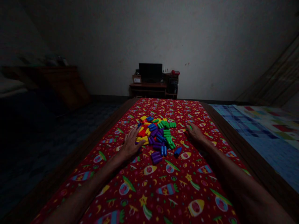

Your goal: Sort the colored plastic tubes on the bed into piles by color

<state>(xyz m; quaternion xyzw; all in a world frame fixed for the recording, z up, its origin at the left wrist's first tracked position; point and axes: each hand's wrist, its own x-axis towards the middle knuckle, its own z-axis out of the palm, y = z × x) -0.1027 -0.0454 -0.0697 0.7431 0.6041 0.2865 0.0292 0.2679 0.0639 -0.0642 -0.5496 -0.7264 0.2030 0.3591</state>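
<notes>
Right now both hands lie flat on a red patterned cloth (163, 186) that covers a long table. The left hand (130, 143) is spread, fingers open, palm down, its fingertips touching the left edge of a heap of plastic pegs (157, 135). The right hand (195, 133) also lies open and palm down, well to the right of the heap, its fingertips by one green peg (189, 127). Neither hand grips anything.

The heap sits near the middle of the cloth, between the two hands. Its pegs are short rounded sticks in yellow, blue, red, green and purple, and too many overlap to count by colour. Their long axes point every which way. Several green ones lie side by side across the table, while a purple pair (156, 157) at the near edge also lies crosswise. One blue peg (177, 151) lies apart on the near right, slanting.

Against the far wall stands a dark desk (149, 88) with one black screen (150, 72) on it.
</notes>
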